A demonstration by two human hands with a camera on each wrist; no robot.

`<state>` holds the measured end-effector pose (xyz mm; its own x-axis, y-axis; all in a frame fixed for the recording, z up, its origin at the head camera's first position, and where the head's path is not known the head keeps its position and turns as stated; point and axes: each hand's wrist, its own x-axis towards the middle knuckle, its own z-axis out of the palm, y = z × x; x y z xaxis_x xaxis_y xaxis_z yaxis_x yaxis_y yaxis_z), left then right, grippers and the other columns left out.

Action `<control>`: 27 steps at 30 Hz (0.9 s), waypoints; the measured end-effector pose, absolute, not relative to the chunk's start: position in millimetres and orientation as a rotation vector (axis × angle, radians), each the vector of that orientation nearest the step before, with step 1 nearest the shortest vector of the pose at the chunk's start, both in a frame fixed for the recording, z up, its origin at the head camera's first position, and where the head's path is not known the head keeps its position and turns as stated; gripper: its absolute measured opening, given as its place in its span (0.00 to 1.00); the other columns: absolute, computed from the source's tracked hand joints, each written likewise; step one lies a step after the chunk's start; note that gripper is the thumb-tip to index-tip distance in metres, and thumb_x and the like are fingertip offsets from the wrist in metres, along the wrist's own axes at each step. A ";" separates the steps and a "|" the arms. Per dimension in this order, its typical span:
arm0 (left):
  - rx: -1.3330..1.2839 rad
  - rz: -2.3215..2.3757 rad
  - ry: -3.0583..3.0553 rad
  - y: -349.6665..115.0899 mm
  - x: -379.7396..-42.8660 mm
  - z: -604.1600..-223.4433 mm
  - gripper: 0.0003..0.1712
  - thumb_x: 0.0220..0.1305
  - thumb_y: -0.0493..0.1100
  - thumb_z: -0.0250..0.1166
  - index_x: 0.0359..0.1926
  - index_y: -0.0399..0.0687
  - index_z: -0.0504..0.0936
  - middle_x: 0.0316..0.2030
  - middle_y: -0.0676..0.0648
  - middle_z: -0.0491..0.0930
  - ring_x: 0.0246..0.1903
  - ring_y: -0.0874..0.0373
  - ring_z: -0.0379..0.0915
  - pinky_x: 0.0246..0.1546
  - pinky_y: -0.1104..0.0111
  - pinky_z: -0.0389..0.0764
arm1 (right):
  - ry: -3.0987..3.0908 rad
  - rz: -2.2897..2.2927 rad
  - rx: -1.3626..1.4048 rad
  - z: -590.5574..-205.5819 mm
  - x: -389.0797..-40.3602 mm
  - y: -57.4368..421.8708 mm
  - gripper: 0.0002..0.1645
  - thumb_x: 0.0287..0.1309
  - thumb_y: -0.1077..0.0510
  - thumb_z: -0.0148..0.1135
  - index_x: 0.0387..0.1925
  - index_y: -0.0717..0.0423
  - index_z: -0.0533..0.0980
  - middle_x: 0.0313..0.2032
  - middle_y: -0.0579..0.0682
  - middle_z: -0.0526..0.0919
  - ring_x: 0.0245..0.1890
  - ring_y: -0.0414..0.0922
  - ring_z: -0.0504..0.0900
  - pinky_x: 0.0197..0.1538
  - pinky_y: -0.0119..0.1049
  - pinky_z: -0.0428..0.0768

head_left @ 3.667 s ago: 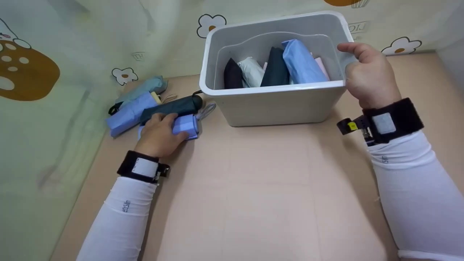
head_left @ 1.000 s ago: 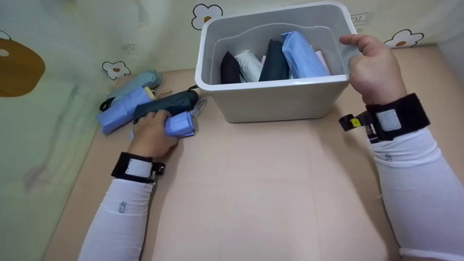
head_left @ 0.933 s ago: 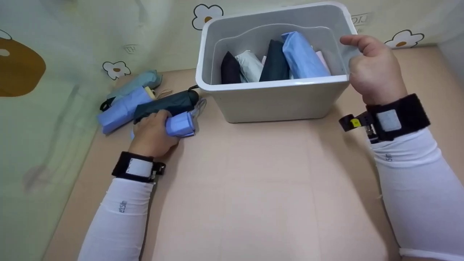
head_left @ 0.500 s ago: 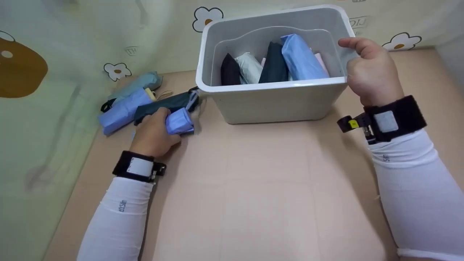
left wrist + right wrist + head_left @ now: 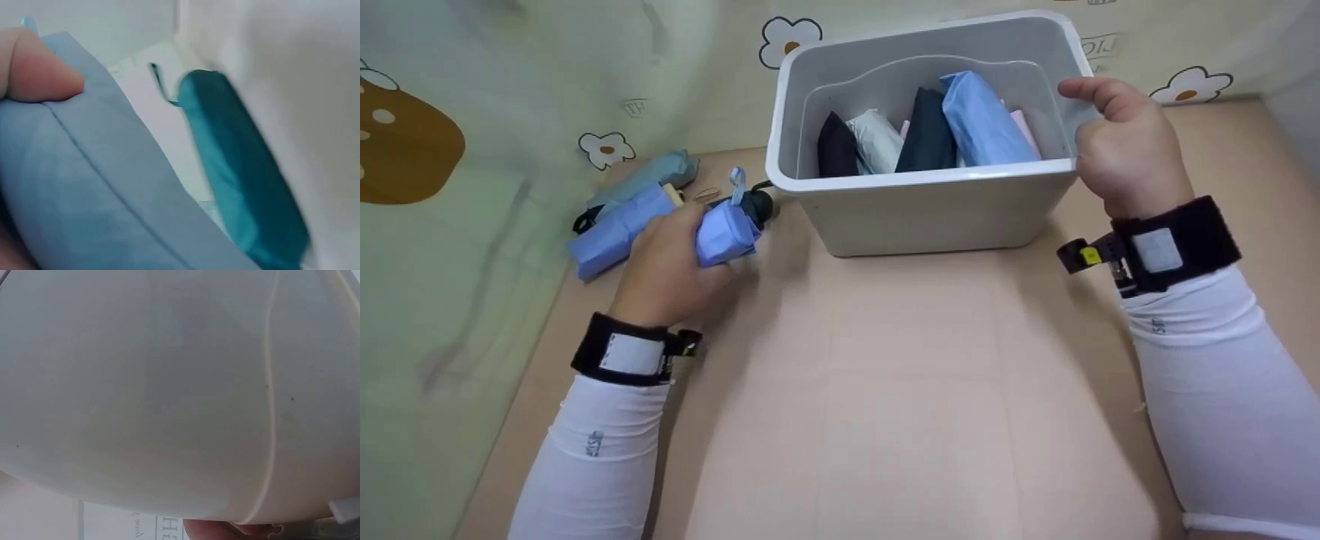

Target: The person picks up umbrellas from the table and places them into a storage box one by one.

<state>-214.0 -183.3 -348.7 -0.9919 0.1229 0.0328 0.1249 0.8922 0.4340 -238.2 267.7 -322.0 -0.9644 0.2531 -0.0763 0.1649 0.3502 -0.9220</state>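
Left of centre in the head view, the left hand (image 5: 664,259) is clamped round a folded blue umbrella (image 5: 724,234), partly hiding a dark green umbrella (image 5: 762,207). Well apart, at upper right, the right hand (image 5: 1132,146) grips the grey bin (image 5: 930,217) holding folded bundles (image 5: 925,135).
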 end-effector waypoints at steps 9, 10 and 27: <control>-0.421 -0.663 -2.808 -160.0 -199.9 -322.3 0.20 0.51 0.32 0.67 0.48 0.40 0.78 0.40 0.41 0.80 0.44 0.41 0.70 0.51 0.48 0.69 | -2.490 1.700 -0.349 -324.6 -238.7 266.9 0.40 0.64 0.71 0.37 0.75 0.52 0.69 0.77 0.58 0.64 0.71 0.50 0.68 0.59 0.34 0.76; -0.445 -0.660 -2.779 -156.8 -198.9 -319.3 0.17 0.52 0.32 0.67 0.45 0.40 0.77 0.38 0.41 0.79 0.43 0.41 0.70 0.50 0.49 0.68 | -2.486 1.698 -0.345 -324.8 -238.8 266.8 0.40 0.63 0.71 0.37 0.75 0.53 0.69 0.76 0.58 0.65 0.70 0.49 0.69 0.59 0.34 0.76; -0.745 -0.483 -2.627 -87.4 -213.7 -274.1 0.17 0.54 0.30 0.65 0.47 0.42 0.78 0.47 0.42 0.80 0.55 0.41 0.67 0.66 0.48 0.62 | -2.496 1.699 -0.342 -323.6 -238.4 266.0 0.39 0.66 0.70 0.36 0.76 0.53 0.68 0.78 0.57 0.63 0.72 0.51 0.67 0.70 0.45 0.73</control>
<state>-213.7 -87.4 -274.1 -0.7934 0.4294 0.4315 0.5547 0.8019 0.2221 -238.4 266.0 -323.6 -0.9695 0.2416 -0.0415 0.1272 0.3512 -0.9276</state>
